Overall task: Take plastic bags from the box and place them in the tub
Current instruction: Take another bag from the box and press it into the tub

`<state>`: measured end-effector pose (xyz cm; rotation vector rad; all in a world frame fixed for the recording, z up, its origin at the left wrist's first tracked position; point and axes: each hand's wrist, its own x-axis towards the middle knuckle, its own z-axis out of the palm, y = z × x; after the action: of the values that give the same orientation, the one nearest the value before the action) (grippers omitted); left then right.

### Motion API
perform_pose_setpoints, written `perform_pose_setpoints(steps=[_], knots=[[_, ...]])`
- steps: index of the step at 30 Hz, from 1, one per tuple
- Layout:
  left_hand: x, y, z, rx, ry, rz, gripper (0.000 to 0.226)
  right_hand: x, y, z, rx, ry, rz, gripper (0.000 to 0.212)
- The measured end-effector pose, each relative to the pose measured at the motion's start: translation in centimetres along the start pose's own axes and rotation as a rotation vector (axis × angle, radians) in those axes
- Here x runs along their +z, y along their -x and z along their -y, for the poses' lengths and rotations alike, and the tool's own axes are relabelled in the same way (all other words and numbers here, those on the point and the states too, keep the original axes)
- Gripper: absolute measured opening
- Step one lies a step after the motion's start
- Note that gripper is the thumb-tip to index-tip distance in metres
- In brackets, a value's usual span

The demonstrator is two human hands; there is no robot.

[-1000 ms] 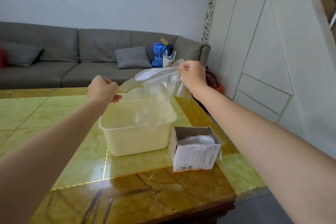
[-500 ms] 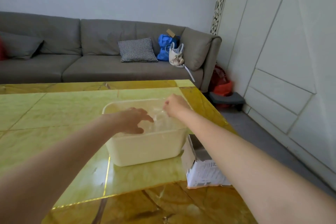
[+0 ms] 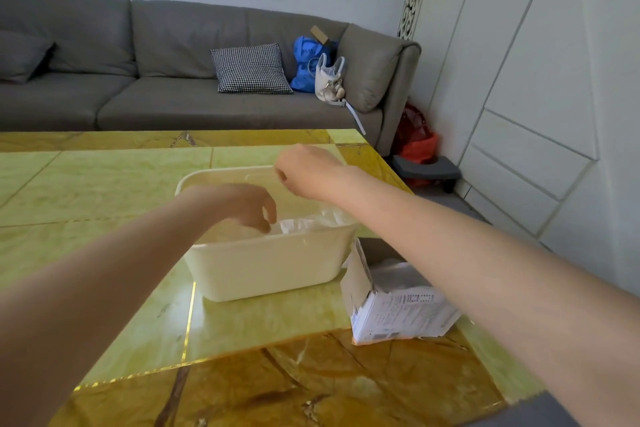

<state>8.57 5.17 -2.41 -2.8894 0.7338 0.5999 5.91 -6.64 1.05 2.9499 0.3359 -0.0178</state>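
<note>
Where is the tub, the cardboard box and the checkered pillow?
tub (image 3: 270,270), head view, front outside wall.
cardboard box (image 3: 398,314), head view, printed side facing the camera.
checkered pillow (image 3: 250,69), head view, middle of its patterned face.

Tub (image 3: 270,267) on table (image 3: 104,191); plastic bags (image 3: 311,224) inside; box (image 3: 391,298) just right; sofa (image 3: 173,80) behind table.
</note>
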Motion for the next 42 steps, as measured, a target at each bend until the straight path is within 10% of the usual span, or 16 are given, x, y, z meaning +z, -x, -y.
perform_pose_setpoints(steps=[4,13,25,31,42], knots=[[0.3,0.3,-0.1,-0.064,0.045,0.175,0.027,1.2,0.4,0.4,0.045,0.126,0.530,0.030],[0.5,0.0,0.4,-0.229,-0.017,0.266,0.038,4.4,-1.7,-0.5,0.015,-0.049,0.660,0.026],[-4.0,5.0,-6.3,0.077,0.122,-0.509,0.026,-3.0,6.0,-5.6,0.093,-0.465,0.254,0.011],[-2.8,6.7,-13.2,0.343,0.068,-0.337,0.027,-1.1,12.7,-8.3,0.234,-0.353,0.553,0.013],[0.5,5.7,-14.3,0.266,0.116,-0.069,0.017,3.1,15.0,-7.8,0.152,-0.052,0.209,0.014]])
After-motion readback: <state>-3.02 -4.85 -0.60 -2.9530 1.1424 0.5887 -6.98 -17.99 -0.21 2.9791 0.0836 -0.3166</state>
